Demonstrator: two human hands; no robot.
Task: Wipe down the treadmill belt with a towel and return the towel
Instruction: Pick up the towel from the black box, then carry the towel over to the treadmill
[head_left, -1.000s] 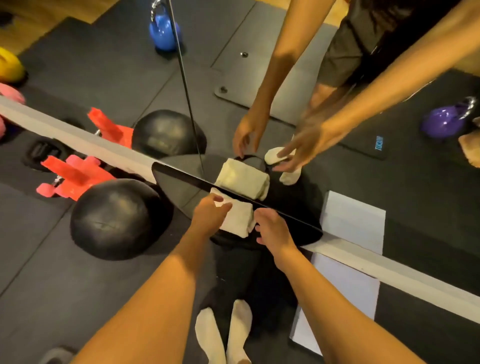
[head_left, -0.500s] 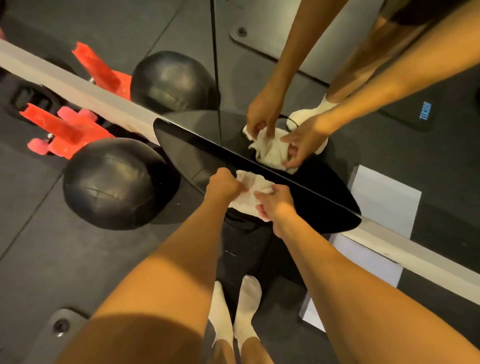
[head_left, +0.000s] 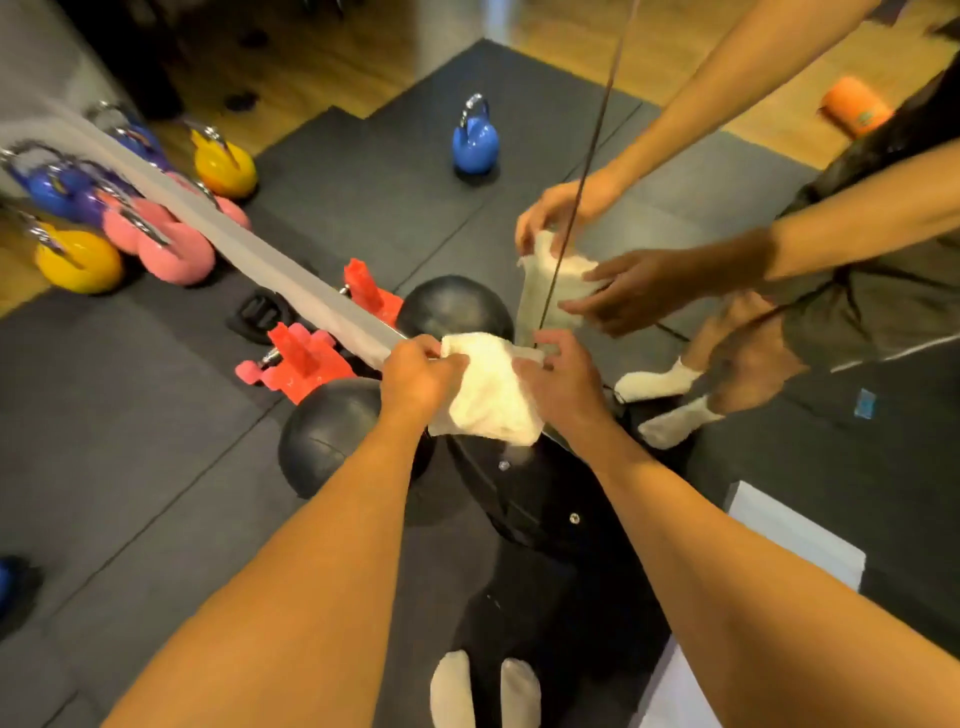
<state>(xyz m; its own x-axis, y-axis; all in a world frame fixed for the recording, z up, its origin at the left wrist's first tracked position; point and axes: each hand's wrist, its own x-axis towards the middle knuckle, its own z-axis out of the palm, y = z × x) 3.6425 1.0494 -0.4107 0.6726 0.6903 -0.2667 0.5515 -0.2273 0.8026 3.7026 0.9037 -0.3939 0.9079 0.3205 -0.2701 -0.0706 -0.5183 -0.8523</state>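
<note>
Item: towel (head_left: 488, 397), white, crumpled, held in the air up and to the right of the black medicine ball (head_left: 322, 441).
- Grip: left hand (head_left: 418, 376) has its fingers curled round the towel's left edge. Right hand (head_left: 563, 384) pinches the upper right corner with bent fingers.
- Axis: the top edge is stretched hand to hand, so the long axis runs left to right across the view. The rest of the cloth sags below the hands.
- Edges: the lower hem hangs free, ragged, with one corner drooping at lower right. Motion blur hides finer folds.
- Below: black rounded equipment (head_left: 530, 499), right of the ball, lies under the hem and apart from it.
- Behind: grey mirror strip (head_left: 249, 254) runs up and to the left from above the ball. Whether the towel touches the glass cannot be told.
- Open room: bare dark floor mat (head_left: 130, 441) left of the ball.
- Obstructions: red weights (head_left: 296, 364) just above the ball. Yellow kettlebell (head_left: 78, 260) and pink kettlebell (head_left: 171, 249) far up and to the left. White panel (head_left: 795, 535) well to the right.
</note>
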